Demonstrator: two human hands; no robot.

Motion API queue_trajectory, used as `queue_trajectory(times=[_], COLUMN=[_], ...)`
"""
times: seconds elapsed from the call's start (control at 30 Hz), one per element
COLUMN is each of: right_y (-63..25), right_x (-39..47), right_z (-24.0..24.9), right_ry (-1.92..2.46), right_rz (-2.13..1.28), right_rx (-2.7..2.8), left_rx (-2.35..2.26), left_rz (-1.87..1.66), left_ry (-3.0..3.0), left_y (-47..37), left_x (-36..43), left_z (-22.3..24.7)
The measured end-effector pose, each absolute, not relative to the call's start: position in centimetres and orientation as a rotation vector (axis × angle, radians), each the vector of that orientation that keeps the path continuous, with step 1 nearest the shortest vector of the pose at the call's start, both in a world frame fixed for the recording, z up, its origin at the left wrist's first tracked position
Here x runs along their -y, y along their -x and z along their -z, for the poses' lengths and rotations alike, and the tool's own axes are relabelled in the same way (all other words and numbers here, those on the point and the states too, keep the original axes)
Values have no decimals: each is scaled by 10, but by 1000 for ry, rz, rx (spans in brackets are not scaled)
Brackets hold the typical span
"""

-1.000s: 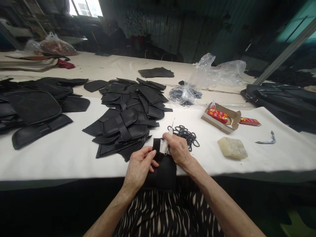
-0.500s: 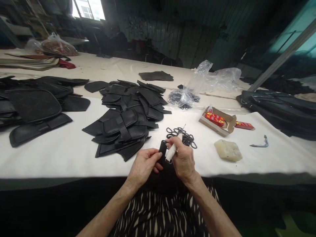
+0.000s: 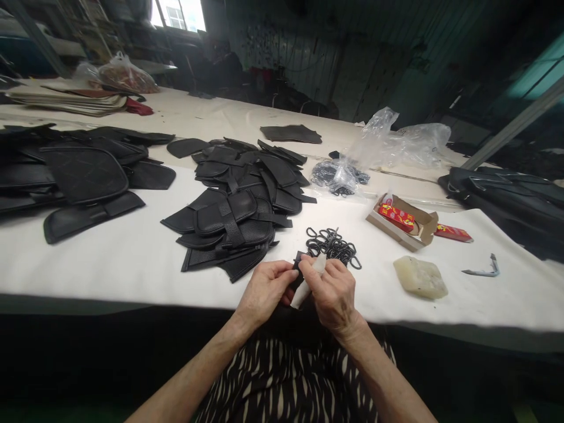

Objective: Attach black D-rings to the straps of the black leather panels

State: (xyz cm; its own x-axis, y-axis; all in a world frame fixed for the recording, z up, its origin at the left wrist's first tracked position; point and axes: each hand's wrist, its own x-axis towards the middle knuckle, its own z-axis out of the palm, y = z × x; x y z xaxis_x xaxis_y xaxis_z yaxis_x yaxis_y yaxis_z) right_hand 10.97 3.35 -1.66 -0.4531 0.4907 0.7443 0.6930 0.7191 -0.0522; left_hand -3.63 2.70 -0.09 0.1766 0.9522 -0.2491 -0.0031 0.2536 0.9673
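Note:
My left hand [image 3: 265, 292] pinches a small black strap piece [image 3: 298, 269] at the table's front edge. Close against it on the right, my right hand [image 3: 332, 292] is closed around a tool with a white wrapped handle [image 3: 304, 292]; its thin metal tip points up and away from me. Just beyond my right hand lies a heap of black metal rings [image 3: 337, 247]. Black leather pieces [image 3: 233, 220] are piled left of the rings. The lower part of the strap is hidden by my fingers and the handle.
More black pieces [image 3: 88, 173] lie at the left. On the right are an open cardboard box [image 3: 399, 234] with a red packet, a yellowish block [image 3: 420, 277] and a bent metal tool [image 3: 487, 270]. Clear plastic bags [image 3: 396, 138] lie farther back.
The view has shifted, so the table items appear farther right. My right hand has tilted the tool and moved its handle over the strap, covering more of it. Both hands keep their hold.

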Motion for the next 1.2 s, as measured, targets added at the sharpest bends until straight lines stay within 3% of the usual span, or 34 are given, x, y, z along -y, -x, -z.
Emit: queue_trajectory(times=[0.37, 0.6, 0.8, 1.2], right_y=[-102, -98, -97, -98], right_x=[-17, -10, -9, -14], right_z=[29, 30, 18, 11], right_ry=[952, 1240, 1234, 1208], right_rz=[81, -349, -739, -859], right_rx=[2036, 1650, 1462, 1410], left_rx=[-1094, -1176, -1210, -1254], left_rz=[-1005, -996, -997, -1027], left_ry=[-966, -1061, -1137, -1163], left_y=[39, 37, 34, 29], left_x=[-23, -21, -17, -8], left_z=[5, 7, 3, 4])
